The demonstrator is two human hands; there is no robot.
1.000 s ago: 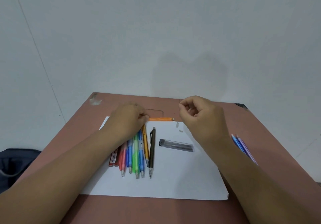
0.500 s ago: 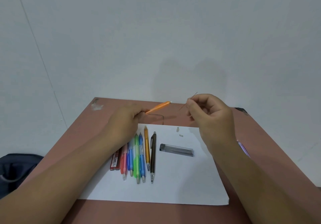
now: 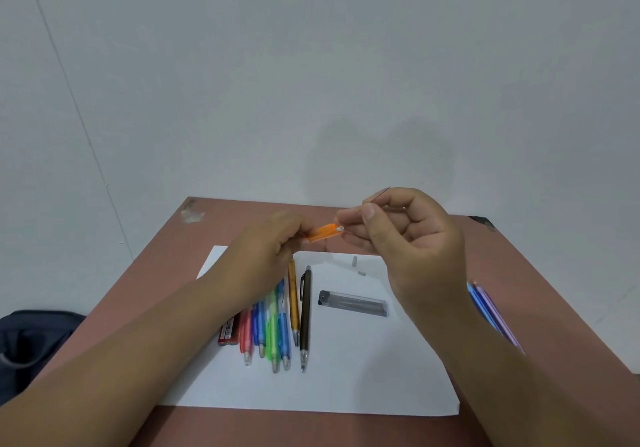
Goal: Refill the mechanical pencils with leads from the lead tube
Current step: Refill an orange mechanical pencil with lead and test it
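My left hand (image 3: pixel 268 249) grips an orange mechanical pencil (image 3: pixel 325 231) in the air above the table, its open end pointing right. My right hand (image 3: pixel 408 231) pinches a thin dark lead (image 3: pixel 381 193) between thumb and forefinger, right beside the pencil's end. The lead's upper tip sticks out above my fingers; its lower end is hidden. On the white paper (image 3: pixel 346 377) lies the clear lead tube (image 3: pixel 353 303). A row of several coloured mechanical pencils (image 3: pixel 277 325) lies left of the tube, partly under my left forearm.
Two small white caps (image 3: pixel 356 266) lie on the paper near its far edge. A red lead case (image 3: pixel 228 330) sits at the left of the pencil row. Blue and purple pencils (image 3: pixel 491 311) lie on the brown table (image 3: pixel 554 308) behind my right forearm. A dark bag (image 3: pixel 31 346) is on the floor at left.
My left hand lifted the orange pencil off the paper and turned its end toward my right hand. My right hand with the lead moved in until it met the pencil's end.
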